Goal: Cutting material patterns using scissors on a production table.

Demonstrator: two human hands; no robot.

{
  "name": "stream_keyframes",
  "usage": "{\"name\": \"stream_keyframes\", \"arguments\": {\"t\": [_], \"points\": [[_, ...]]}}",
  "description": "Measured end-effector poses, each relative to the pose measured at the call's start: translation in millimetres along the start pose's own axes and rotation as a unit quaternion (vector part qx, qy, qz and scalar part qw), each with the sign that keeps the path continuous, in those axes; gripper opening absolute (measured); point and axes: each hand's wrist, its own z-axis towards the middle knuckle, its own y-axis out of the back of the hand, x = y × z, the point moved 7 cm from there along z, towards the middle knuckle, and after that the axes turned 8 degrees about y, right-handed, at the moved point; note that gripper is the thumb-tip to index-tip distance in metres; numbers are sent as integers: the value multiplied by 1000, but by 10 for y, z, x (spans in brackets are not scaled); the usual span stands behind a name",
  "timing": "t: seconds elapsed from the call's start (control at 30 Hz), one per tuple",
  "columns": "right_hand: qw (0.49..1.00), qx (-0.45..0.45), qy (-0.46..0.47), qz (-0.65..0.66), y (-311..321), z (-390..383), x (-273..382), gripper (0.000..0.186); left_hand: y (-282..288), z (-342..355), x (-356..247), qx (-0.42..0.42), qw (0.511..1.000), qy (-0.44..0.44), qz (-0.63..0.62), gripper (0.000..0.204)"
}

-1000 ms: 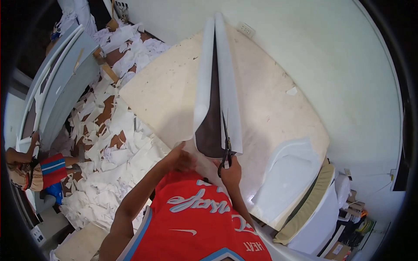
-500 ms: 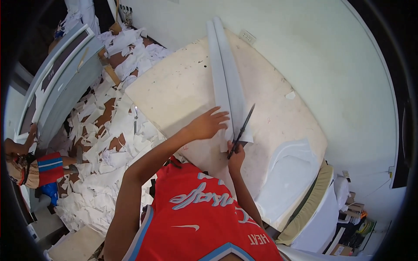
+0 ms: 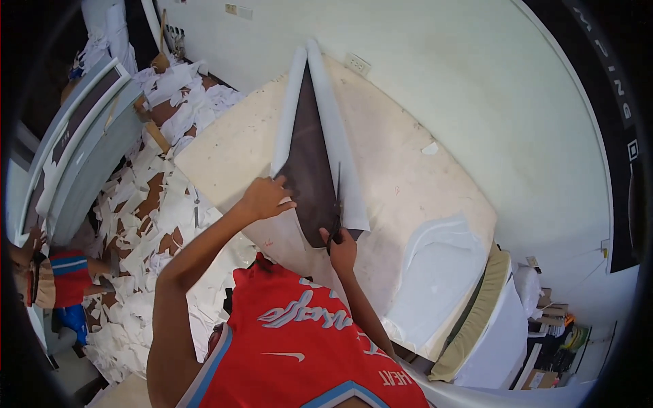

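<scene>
On the pale padded board [image 3: 224, 156] lies a long sheet [image 3: 309, 163], dark brown on its upper face, with its light grey underside curled over along both sides. My left hand [image 3: 267, 198] rests at the sheet's left edge, fingers apart and reaching over the dark face. In my right hand [image 3: 343, 250], close to the sheet's near end, is a pair of black scissors [image 3: 338, 194]. Their blades point away from me over the right curled edge and look closed. To the right lies a thin white shaped panel [image 3: 435, 279].
White scraps [image 3: 170, 231] litter the floor on the left. Beyond them a co-worker's hand [image 3: 30, 246] is beside a large curved grey panel [image 3: 92, 156]. A wall [image 3: 476, 81] borders the board's far right side. Folded cushioning [image 3: 473, 309] and boxes [image 3: 552, 313] stand at the lower right.
The sheet's two curled sides have spread apart, baring the dark face between them. My left hand has moved left relative to the sheet's middle. The scissors now point more directly away from me.
</scene>
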Motion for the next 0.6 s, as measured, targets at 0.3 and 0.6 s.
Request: {"name": "stream_keyframes", "arguments": {"t": [0.3, 0.6], "points": [[993, 69, 8, -97, 93, 208, -51, 55, -329, -523, 183, -173, 933, 315, -11, 69], [867, 429, -174, 182, 171, -369, -8, 34, -470, -680, 108, -169, 927, 326, -78, 82]]}}
